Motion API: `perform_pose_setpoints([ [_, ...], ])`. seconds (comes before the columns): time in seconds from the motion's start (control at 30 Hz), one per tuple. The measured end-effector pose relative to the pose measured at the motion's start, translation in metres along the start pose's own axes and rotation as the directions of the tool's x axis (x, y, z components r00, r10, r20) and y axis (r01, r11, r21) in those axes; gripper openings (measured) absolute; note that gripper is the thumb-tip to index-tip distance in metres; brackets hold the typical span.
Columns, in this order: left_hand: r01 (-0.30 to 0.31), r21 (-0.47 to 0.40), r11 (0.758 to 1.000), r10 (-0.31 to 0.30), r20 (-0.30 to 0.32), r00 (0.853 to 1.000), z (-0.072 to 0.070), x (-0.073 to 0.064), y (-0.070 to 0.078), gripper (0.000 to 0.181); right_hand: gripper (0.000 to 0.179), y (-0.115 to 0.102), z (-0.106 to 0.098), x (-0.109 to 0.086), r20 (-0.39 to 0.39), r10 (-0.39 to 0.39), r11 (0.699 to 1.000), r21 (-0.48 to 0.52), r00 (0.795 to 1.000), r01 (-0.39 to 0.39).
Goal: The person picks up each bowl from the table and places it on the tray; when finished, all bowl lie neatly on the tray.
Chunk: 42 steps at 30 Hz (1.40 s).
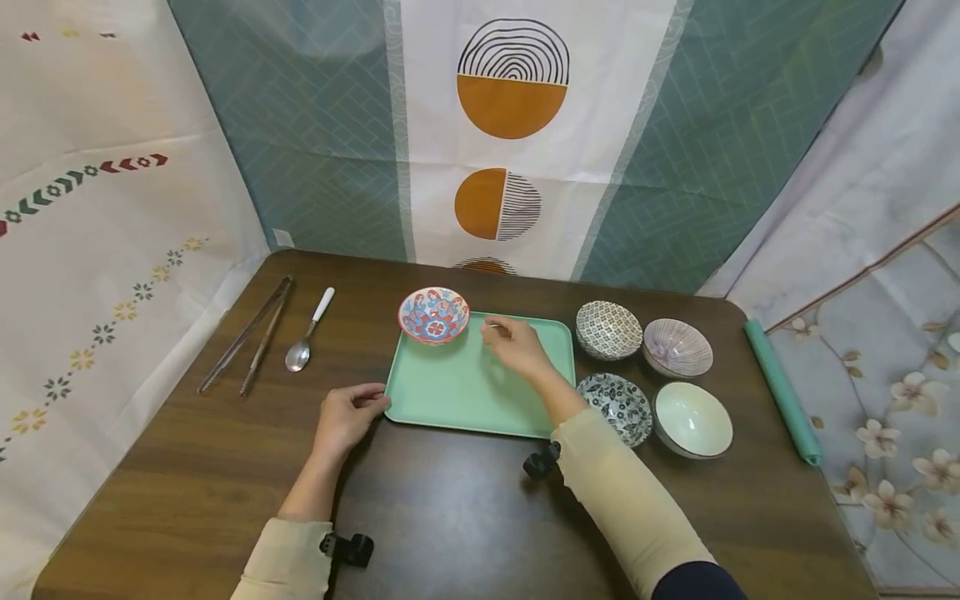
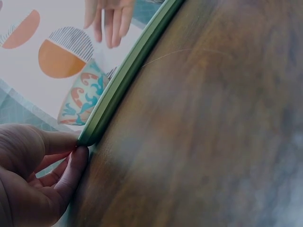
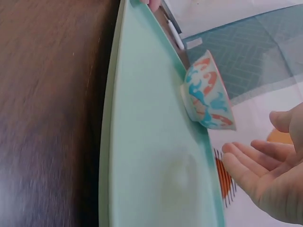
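Red-and-blue bowl point(image 1: 433, 317): on the green tray point(image 1: 457, 387), at its far-left corner; round, so no long axis.
Right hand point(image 1: 513, 346): the nearer one, over the tray and apart from the bowl, which lies just to its left; fingers loosely extended, thumb apart, holding nothing.
Left hand point(image 1: 347, 422): pinches the tray's near-left corner.
Tray's long axis: left to right.
Writing: no brand, label or lettering legible.

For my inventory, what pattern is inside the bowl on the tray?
The bowl shows red and blue motifs, best in the head view.
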<state>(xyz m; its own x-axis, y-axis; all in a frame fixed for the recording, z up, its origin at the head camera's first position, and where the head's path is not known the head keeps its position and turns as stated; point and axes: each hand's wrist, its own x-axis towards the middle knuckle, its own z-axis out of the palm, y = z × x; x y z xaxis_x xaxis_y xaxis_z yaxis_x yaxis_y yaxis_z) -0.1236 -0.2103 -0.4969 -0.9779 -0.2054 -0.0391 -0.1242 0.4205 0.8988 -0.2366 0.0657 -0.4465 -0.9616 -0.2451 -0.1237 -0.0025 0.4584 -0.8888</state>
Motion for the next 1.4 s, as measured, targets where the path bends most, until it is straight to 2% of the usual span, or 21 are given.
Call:
perform_pose_setpoints([
  [0.13,0.003,0.004,1.0,-0.003,0.003,1.0,-0.002,-0.001,-0.001,0.025,0.047,0.003,-0.011,-0.008,-0.021,0.007,0.999,-0.033,1.0,-0.008],
  [0.4,-0.023,0.021,1.0,0.024,-0.012,1.0,-0.002,0.002,-0.001,0.025,0.05,0.013,-0.03,-0.017,-0.073,-0.008,1.0,-0.026,0.997,0.006],
  [0.63,-0.013,0.031,0.999,0.013,-0.004,1.0,-0.001,0.003,-0.003,0.025,0.05,0.018,-0.04,-0.029,-0.1,0.0,1.0,-0.025,0.995,-0.002],
  [1.0,0.001,0.024,1.0,-0.001,0.002,1.0,0.0,0.001,-0.002,0.026,0.047,0.019,-0.067,-0.056,-0.156,-0.042,0.998,-0.053,0.987,0.034],
  [1.3,-0.011,0.034,0.999,0.011,0.003,1.0,0.001,0.0,-0.002,0.026,0.049,0.029,-0.084,-0.078,-0.205,-0.096,0.995,-0.052,0.974,0.087],
  [1.4,-0.011,0.042,0.999,0.011,0.002,1.0,0.001,-0.001,-0.003,0.026,0.049,0.034,-0.091,-0.084,-0.225,-0.114,0.992,-0.081,0.968,0.098],
])
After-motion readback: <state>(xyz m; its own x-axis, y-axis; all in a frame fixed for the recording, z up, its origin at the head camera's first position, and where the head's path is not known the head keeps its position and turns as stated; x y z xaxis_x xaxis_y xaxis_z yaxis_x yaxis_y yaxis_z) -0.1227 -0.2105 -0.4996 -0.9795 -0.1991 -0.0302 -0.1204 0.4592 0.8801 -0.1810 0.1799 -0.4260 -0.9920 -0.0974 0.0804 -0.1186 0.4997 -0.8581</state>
